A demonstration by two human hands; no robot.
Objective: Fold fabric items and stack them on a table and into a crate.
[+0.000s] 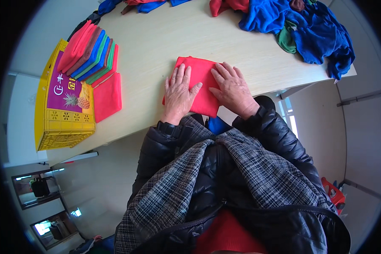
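Observation:
A red cloth (204,86), folded into a rough rectangle, lies at the table's near edge, one corner reaching past it. Flat on its left side rests my left hand (180,91), fingers stretched out and pointing away from me. My right hand (235,89) presses on the cloth's right edge with its fingers spread, the thumb toward the middle. Neither hand grips anything. To the left, a row of folded cloths (89,55) in red, brown, blue and green leans together, and another folded red cloth (108,98) lies just below it.
A yellow plastic crate (46,97) with a purple pineapple-printed panel stands at the table's left edge. Crumpled blue, green and red cloths (300,31) are heaped at the far right of the pale table (156,34). More loose cloths (150,6) lie along the far edge.

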